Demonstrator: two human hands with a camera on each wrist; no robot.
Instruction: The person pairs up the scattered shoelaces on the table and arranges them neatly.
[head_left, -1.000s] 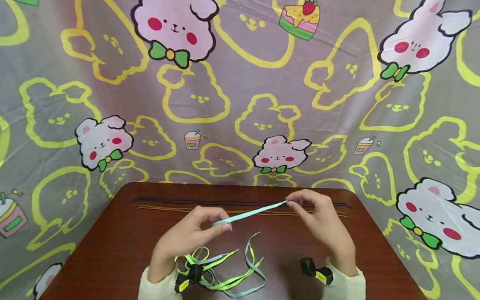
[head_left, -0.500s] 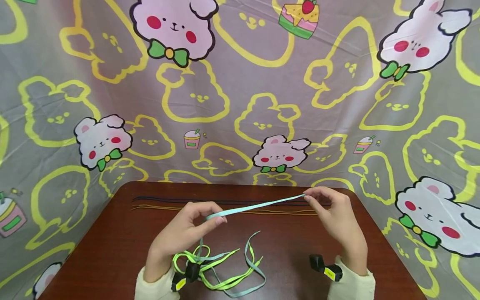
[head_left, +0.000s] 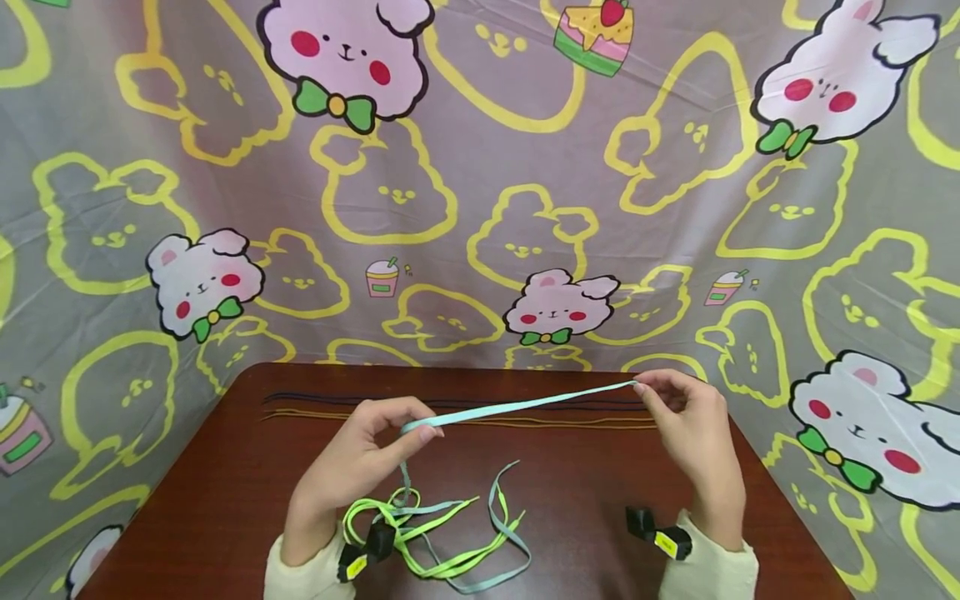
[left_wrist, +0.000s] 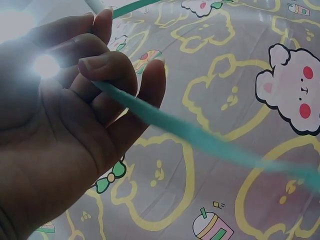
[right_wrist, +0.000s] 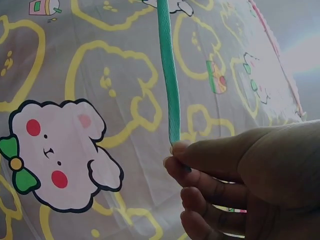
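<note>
A flat mint-coloured shoelace point(head_left: 517, 406) is stretched above the table between both hands. My left hand point(head_left: 352, 458) pinches it between thumb and fingers; from there a tail hangs down to a loose tangle. The lace's other end is pinched by the thumb and index finger of my right hand point(head_left: 697, 437), higher and to the right. In the left wrist view the lace point(left_wrist: 195, 137) runs out from the curled fingers. The right wrist view shows its end point(right_wrist: 170, 85) between the fingertips. Yellow-green shoelaces point(head_left: 442, 573) lie tangled with the mint one below my left hand.
Toward the back of the brown table point(head_left: 592, 492), dark blue laces point(head_left: 315, 398) and mustard-brown laces point(head_left: 322, 416) lie stretched out side by side. A patterned cloth point(head_left: 465, 167) hangs behind the table and along both sides.
My right hand has moved right and slightly up with the lace end, while my left hand has shifted a little left and up. The stretch of lace between them has grown longer.
</note>
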